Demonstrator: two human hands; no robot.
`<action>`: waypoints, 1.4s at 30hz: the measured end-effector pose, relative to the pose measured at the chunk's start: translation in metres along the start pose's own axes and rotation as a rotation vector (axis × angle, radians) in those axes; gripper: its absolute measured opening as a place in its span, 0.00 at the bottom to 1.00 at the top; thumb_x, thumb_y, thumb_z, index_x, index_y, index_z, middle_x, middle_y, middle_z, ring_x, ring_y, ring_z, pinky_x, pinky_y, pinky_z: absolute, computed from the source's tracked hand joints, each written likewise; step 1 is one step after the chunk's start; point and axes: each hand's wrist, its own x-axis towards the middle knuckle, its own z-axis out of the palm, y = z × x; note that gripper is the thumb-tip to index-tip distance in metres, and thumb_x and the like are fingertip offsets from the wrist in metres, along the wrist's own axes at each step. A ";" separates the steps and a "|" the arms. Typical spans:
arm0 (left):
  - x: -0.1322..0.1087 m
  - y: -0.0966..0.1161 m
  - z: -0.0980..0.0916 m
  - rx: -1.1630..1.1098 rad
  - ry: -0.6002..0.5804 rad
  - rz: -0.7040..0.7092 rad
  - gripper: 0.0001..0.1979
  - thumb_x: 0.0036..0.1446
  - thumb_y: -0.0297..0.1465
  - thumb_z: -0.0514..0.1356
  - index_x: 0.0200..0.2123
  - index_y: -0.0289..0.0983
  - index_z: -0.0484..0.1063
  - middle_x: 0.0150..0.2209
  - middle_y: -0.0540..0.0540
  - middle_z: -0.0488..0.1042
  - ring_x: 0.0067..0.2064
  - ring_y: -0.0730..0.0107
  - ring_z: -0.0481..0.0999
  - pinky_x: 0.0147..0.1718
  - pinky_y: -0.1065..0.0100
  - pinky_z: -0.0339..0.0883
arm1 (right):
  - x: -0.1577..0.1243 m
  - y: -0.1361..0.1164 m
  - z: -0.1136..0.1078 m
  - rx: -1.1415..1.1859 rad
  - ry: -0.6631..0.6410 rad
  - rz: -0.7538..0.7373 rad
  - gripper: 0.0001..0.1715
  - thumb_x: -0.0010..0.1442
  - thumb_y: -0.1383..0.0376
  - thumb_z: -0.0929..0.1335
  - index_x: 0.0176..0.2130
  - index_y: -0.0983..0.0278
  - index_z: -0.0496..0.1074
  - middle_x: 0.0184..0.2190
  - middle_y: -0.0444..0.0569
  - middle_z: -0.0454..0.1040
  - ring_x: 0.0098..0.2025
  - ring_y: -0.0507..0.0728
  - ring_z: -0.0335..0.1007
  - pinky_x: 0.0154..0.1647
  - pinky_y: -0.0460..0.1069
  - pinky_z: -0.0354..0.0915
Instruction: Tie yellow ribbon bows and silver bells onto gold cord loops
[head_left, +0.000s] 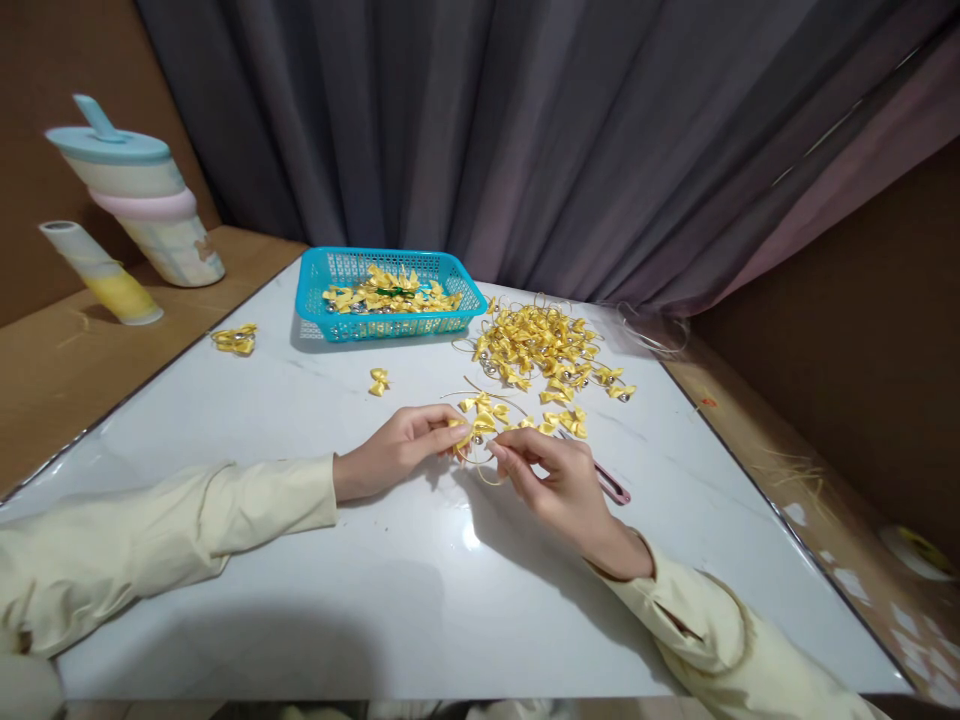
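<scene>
Between the thumb and fingers of my left hand (412, 448) is a yellow ribbon bow (480, 426) with a small silver bell (478, 440). My right hand (551, 480) pinches a thin gold cord (489, 478) that loops below the bow. Just beyond my hands lie several loose yellow bows (566, 422), and behind them a heap of bows with bells and cords (536, 340). A pink-handled tool (613, 484) rests partly hidden behind my right hand; its kind is unclear.
A blue plastic basket (315, 325) holding yellow bows stands at the back. One bow (380, 381) and a small bundle (236, 340) lie to the left. At far left stand a tumbler (176, 245) and a yellow-and-white tube (120, 290). A grey curtain (420, 120) hangs behind.
</scene>
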 end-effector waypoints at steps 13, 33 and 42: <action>0.000 0.001 0.001 -0.062 -0.008 -0.044 0.11 0.57 0.34 0.56 0.27 0.33 0.68 0.25 0.50 0.67 0.29 0.74 0.64 0.31 0.70 0.58 | 0.002 0.002 0.001 -0.012 0.003 -0.064 0.10 0.60 0.68 0.62 0.28 0.65 0.68 0.19 0.44 0.69 0.20 0.48 0.62 0.23 0.42 0.58; 0.000 0.000 -0.001 -0.068 -0.073 -0.067 0.11 0.57 0.34 0.56 0.27 0.32 0.68 0.25 0.49 0.68 0.29 0.74 0.65 0.32 0.70 0.58 | 0.005 0.005 -0.003 -0.162 -0.004 -0.216 0.11 0.57 0.75 0.58 0.29 0.65 0.65 0.19 0.43 0.68 0.20 0.48 0.61 0.23 0.42 0.58; -0.001 0.000 -0.001 -0.036 -0.103 -0.095 0.12 0.56 0.35 0.56 0.26 0.32 0.67 0.25 0.49 0.68 0.29 0.73 0.66 0.31 0.70 0.59 | 0.007 0.010 -0.008 -0.336 -0.053 -0.368 0.15 0.49 0.79 0.57 0.30 0.65 0.66 0.21 0.45 0.71 0.21 0.50 0.62 0.23 0.43 0.54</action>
